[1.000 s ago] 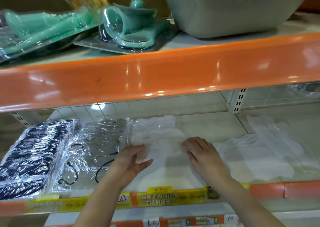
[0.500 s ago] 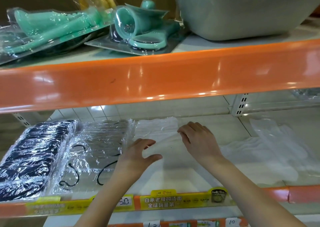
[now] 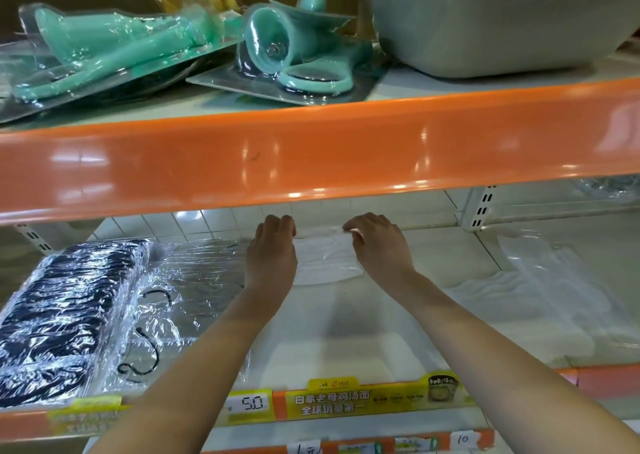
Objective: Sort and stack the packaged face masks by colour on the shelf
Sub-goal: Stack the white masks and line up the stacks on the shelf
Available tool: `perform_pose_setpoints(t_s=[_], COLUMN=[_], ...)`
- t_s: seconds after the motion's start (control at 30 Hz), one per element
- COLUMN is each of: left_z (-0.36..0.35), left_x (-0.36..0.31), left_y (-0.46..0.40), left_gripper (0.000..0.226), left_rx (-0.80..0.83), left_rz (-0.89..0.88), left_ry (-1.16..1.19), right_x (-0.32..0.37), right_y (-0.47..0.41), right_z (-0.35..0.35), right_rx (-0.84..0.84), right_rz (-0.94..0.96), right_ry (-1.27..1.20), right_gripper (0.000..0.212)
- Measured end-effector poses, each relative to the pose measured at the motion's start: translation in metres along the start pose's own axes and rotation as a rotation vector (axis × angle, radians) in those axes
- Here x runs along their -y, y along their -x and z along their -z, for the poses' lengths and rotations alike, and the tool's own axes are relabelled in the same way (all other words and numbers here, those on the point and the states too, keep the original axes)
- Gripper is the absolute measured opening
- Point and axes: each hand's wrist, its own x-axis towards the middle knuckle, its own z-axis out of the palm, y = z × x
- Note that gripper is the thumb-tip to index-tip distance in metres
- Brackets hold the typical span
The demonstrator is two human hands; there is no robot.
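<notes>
**Both hands deep in the shelf, on a pack of white masks**

While both forearms reach in under the orange shelf edge, the person's hands work at the very back of the lower shelf. The left hand lies palm down, wrist straight, its fingers bent over the left end of a clear-wrapped pack of white masks; the fingertips are tucked out of sight, so whether they pinch the wrapper or only press on it cannot be told. The right hand comes in at a slant from the right, knuckles raised, its fingers curled and nipping the film at the pack's far right corner. The pack lies flat between the two hands, close to the tiled back wall.

To the left of it lies a glossy pack with black ear loops showing through the film (the mask colour inside is hard to read under the glare), and farther left a stack of dark navy masks in shiny wrap. More white packs lie spread on the right side of the shelf, well apart from the hands. Yellow price labels run along the front rail.

On the shelf above sit teal plastic goods in blister packs and a pale grey tub.
</notes>
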Motion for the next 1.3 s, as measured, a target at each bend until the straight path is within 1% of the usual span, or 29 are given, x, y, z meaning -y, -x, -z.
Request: perform_pose_setpoints(t_s=[0.1, 0.17, 0.23, 0.4, 0.57, 0.67, 0.77, 0.93, 1.0, 1.1, 1.2, 1.23, 1.3], left_z=[-0.016, -0.024, -0.033, -0.041, -0.049, -0.055, -0.061, -0.066, -0.068, -0.064, -0.056, -0.053, -0.054], left_x=[0.005, 0.006, 0.010, 0.015, 0.011, 0.006, 0.006, 0.009, 0.010, 0.005, -0.013, -0.019, -0.033], left_y=[0.007, 0.015, 0.023, 0.035, 0.046, 0.052, 0.058, 0.066, 0.067, 0.061, 0.050, 0.047, 0.043], left_gripper=[0.043, 0.039, 0.040, 0.049, 0.048, 0.040, 0.028, 0.035, 0.034, 0.029, 0.026, 0.026, 0.024], left_rx=[0.071, 0.166, 0.287, 0.389, 0.402, 0.417, 0.402, 0.417, 0.420, 0.386, 0.483, 0.485, 0.428], left_rz=[-0.045, -0.015, 0.022, 0.025, -0.024, -0.048, -0.048, -0.039, -0.046, -0.027, 0.056, 0.072, 0.050], left_ry=[-0.107, -0.164, -0.210, -0.202, -0.136, -0.079, -0.035, -0.049, -0.065, -0.124, -0.219, -0.231, -0.187], right_x=[-0.005, -0.007, -0.008, -0.009, -0.009, -0.006, -0.005, -0.005, -0.006, -0.007, -0.014, -0.017, -0.025], right_y=[0.002, 0.006, 0.010, 0.020, 0.029, 0.031, 0.034, 0.045, 0.050, 0.051, 0.052, 0.052, 0.055], right_z=[-0.014, -0.022, -0.030, -0.042, -0.053, -0.056, -0.057, -0.060, -0.060, -0.056, -0.045, -0.041, -0.029], right_rx=[0.146, 0.206, 0.239, 0.284, 0.255, 0.229, 0.232, 0.221, 0.210, 0.223, 0.243, 0.252, 0.258], right_rz=[-0.073, -0.102, -0.117, -0.153, -0.183, -0.212, -0.187, -0.113, -0.094, -0.078, -0.045, -0.037, -0.049], right_ry=[0.037, 0.074, 0.106, 0.143, 0.170, 0.200, 0.238, 0.249, 0.231, 0.162, 0.052, 0.030, -0.001], right_gripper=[0.029, 0.029, 0.031, 0.032, 0.030, 0.027, 0.024, 0.030, 0.029, 0.028, 0.026, 0.026, 0.028])
